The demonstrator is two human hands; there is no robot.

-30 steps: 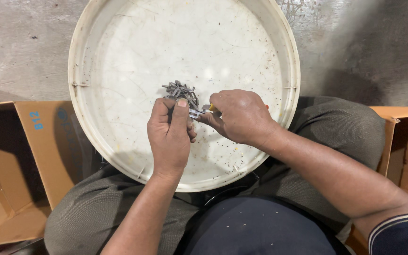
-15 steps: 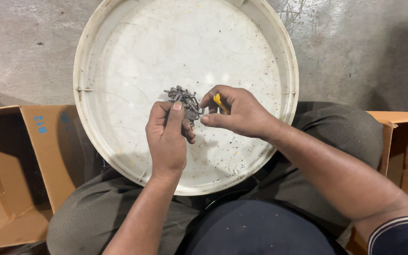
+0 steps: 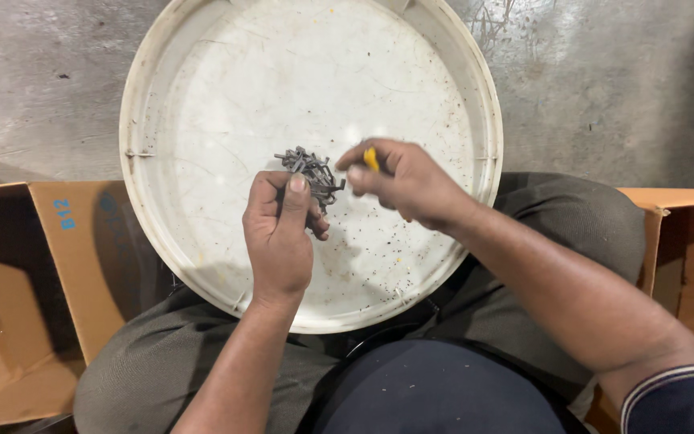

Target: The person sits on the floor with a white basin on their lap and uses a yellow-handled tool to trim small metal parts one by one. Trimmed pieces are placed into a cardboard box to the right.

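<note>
A cluster of small grey metal pieces sits pinched in the left hand, whose thumb and curled fingers are closed around its lower end so that the pieces fan out above the knuckles, over the middle of a large round white tub. The right hand is just beside it, fingers closed on a small yellow-handled tool, only a bit of which shows between thumb and forefinger; its working end is hidden, and I cannot tell whether it touches the cluster. Compared with a second ago, the right hand has drawn slightly away to the right, where before it pressed close against the left, and the yellow handle has come more into sight while the cluster stands clearer of both hands. The tub rests across the person's lap, its floor speckled with dark crumbs and scratches. Open cardboard boxes stand at either side on the concrete floor.
</note>
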